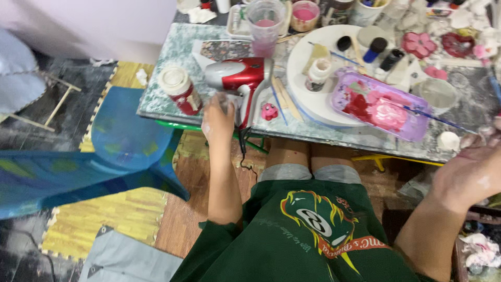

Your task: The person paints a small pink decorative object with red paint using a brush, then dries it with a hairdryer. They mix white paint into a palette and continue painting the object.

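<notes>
While the left hand point(218, 121) closes its grip round the handle of the red dryer point(241, 78) at the bench point(167, 96) edge, the dryer's body runs crosswise, pointing left toward a white-capped jar point(178, 89). The right hand point(469, 175) hangs open and empty, well right of the dryer, far less near.

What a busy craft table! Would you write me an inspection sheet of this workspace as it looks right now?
Surface: marbled table, paint-smeared.
Job's things: red and silver hair dryer lying on the table edge.
Clutter: red jar with white lid, plastic cup, white round tray, purple tray with pink and red castings, small bottles.
Hands: left hand at the dryer's handle; right hand raised, open, empty.
Cables: black dryer cord hanging off the edge.
Surroundings: blue chair, yellow floor mats.
</notes>
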